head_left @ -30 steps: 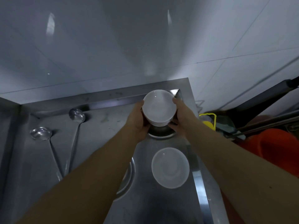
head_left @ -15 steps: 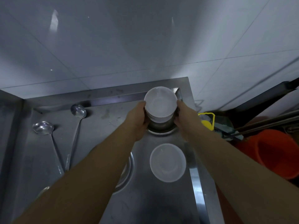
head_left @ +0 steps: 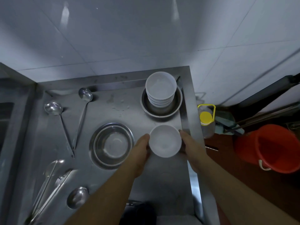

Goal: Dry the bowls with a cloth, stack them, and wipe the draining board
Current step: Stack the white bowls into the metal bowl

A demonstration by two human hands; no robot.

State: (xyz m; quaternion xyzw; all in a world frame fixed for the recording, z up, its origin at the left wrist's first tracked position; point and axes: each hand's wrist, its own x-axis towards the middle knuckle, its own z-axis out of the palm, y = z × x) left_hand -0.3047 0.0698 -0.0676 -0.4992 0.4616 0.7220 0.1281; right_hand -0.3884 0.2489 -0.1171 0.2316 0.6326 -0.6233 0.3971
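The white bowl point(head_left: 165, 141) sat upright on the steel draining board point(head_left: 103, 111), cupped between the two hands. The left hand point(head_left: 139, 151) pressed its fingers against the bowl's left wall and the right hand point(head_left: 192, 147) curled round the right wall, so the bowl was clamped from both sides. It looked rigid, smooth and light, probably plastic or melamine; if damp it would likely be slippery, so a hold at opposite sides just under the rim, as here, seemed the safest, with the thumbs kept off the inside. No cloth was visible.

Beyond the hands, toward the wall, the stack of white bowls point(head_left: 160, 91) stood inside a steel basin point(head_left: 161, 109), well apart from the held bowl. Just left of the left hand lay an empty steel bowl point(head_left: 112, 144). Farther left were two ladles point(head_left: 52, 108). Right of the right hand, off the board, stood a yellow-capped bottle point(head_left: 206, 118) and an orange bucket point(head_left: 269, 146).
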